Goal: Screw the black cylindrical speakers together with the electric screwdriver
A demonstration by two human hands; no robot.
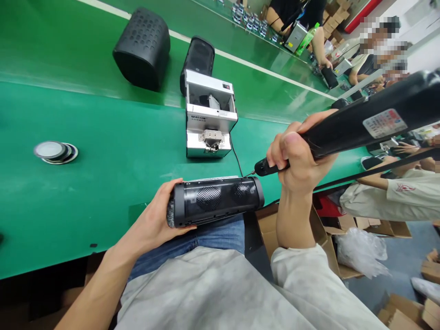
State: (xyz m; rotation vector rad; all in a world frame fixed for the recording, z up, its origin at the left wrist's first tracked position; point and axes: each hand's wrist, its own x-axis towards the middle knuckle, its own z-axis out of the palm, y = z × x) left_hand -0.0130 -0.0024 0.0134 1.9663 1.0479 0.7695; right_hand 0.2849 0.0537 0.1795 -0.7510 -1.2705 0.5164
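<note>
My left hand (160, 213) wraps round the left end of a black speaker (223, 199), which lies on its side at the bench's front edge above my lap. Two perforated round grilles show on its upper face. In my right hand (297, 151) is a black electric screwdriver (347, 123), gripped near its nose and tilted down to the left. Its bit tip is close to the speaker's upper right corner; whether they touch I cannot tell. Just beyond the speaker stands a silver screw feeder (209, 117) marked WEIXIN.
Farther back stand a black dotted-top speaker (144, 48) and another black speaker (198, 57) behind the feeder. A small stack of round discs (57, 151) lies at left on the green bench (113, 137). Co-workers sit along the right, with cardboard boxes (270, 229) below.
</note>
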